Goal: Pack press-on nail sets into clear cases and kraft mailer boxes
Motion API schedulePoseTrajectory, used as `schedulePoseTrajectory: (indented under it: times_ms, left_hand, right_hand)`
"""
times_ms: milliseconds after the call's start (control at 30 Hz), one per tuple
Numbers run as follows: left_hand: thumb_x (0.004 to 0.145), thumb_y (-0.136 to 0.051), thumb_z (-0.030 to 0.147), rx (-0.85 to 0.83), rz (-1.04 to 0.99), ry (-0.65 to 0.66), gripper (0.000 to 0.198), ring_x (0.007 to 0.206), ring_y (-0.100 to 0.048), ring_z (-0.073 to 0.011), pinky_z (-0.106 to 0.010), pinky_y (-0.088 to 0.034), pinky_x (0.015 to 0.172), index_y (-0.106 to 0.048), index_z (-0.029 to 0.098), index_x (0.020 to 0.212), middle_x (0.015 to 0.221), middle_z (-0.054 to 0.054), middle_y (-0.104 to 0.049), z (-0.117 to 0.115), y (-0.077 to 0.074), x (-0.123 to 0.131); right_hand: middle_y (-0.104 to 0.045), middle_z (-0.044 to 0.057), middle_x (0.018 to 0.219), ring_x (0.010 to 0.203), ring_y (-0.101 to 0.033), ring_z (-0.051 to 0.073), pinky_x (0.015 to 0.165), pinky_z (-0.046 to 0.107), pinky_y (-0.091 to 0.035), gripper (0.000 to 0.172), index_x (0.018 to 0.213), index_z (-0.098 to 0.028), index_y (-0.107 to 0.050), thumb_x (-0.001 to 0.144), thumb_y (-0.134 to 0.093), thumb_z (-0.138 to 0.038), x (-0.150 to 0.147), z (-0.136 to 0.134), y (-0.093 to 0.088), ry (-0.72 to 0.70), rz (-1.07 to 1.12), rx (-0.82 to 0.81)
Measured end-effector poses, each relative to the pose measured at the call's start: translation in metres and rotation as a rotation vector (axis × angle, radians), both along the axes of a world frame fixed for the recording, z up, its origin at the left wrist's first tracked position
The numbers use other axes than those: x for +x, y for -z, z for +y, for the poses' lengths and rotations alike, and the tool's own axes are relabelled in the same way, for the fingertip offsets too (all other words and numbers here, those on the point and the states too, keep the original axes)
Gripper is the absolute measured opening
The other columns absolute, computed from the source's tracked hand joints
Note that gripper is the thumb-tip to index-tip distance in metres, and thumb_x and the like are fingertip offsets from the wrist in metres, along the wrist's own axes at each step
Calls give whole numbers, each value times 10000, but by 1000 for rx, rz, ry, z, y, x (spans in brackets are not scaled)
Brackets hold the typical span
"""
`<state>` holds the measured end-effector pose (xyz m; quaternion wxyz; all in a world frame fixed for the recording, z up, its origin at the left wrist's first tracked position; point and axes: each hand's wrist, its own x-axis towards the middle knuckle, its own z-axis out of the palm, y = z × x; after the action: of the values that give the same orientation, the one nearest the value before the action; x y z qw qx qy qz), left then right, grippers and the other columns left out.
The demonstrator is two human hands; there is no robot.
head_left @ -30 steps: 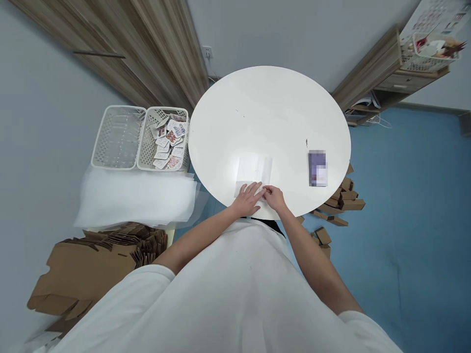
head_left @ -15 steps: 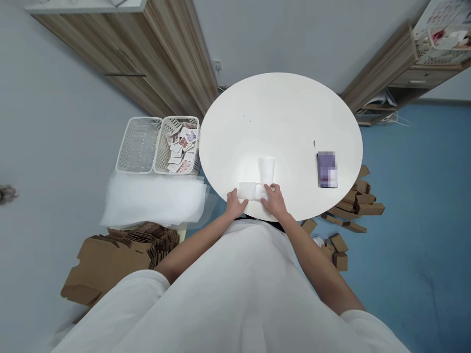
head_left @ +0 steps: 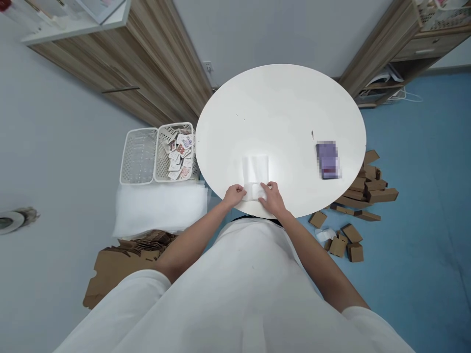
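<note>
A thin white packing sheet (head_left: pixel 255 169) lies on the round white table (head_left: pixel 279 108) close to its front edge. Its near part is folded over, and a small pale rectangular lump (head_left: pixel 258 191) shows there; what it is I cannot make out. My left hand (head_left: pixel 234 195) pinches the left side of the fold between thumb and fingers. On the other side, my right hand (head_left: pixel 273 198) has its thumb and fingers closed on the right edge of the folded part. The sheet's far end spreads flat on the tabletop.
A purple, pixelated item (head_left: pixel 328 160) lies at the table's right. To the left stand a basket of small printed cards (head_left: pixel 179 156), a basket with clear plastic (head_left: pixel 139 157), a stack of white sheets (head_left: pixel 160 208) and flattened cartons (head_left: pixel 121 272). Small cardboard boxes (head_left: pixel 353 240) lie on the floor.
The sheet's left flap, which stretched out to the left, is now folded in over the near part. My left hand has moved slightly and pinches; the sheet's far part looks wider.
</note>
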<state>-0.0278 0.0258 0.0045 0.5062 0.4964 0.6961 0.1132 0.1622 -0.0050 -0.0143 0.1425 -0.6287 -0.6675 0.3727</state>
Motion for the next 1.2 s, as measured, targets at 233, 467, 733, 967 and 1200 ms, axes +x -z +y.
schedulePoseTrajectory:
  times_ms: [233, 467, 733, 967, 1200]
  left_hand:
    - [710, -534, 287, 97, 10, 168, 95, 610, -511, -124, -243, -417, 564, -531, 192, 706, 664, 3, -562, 1, -8, 49]
    - [813, -356, 244, 132, 20, 351, 269, 785, -570, -172, -284, -448, 695, -619, 188, 829, 825, -32, -629, -2, -4, 56]
    - [765, -478, 279, 470, 242, 595, 475, 1123, -425, -242, -374, -374, 904, -444, 187, 1229, 1235, -94, -461, -4, -4, 39]
    - [784, -481, 344, 537, 327, 782, 507, 1303, -195, -274, -444, -215, 1015, -383, 213, 1264, 1390, -78, -314, -1, 5, 36]
    - [748, -511, 376, 464, 154, 742, 659, 1279, -272, -264, -420, -220, 1031, -268, 176, 1326, 1346, -96, -379, 5, 0, 27]
  right_hand:
    - [-431, 79, 996, 951, -461, 230, 812, 374, -431, 596, 1276, -220, -371, 703, -534, -215, -4, 1, -1, 21, 61, -19]
    - [-478, 32, 918, 802, -498, 171, 779, 344, -442, 510, 1239, -234, -415, 734, -481, -267, 7, 10, -7, 64, 218, -125]
    - [-495, 75, 973, 847, -496, 194, 776, 372, -442, 530, 1288, -186, -338, 772, -453, -230, 3, 7, 3, 80, 145, -57]
    - [-231, 138, 1408, 1304, -172, 298, 1019, 495, -207, 660, 1364, -186, -226, 787, -496, -356, 10, -5, -9, -148, -4, 206]
    - [-309, 122, 1393, 1295, -237, 290, 1038, 466, -233, 699, 1345, -170, -278, 726, -579, -288, 26, 11, -8, -416, -7, 137]
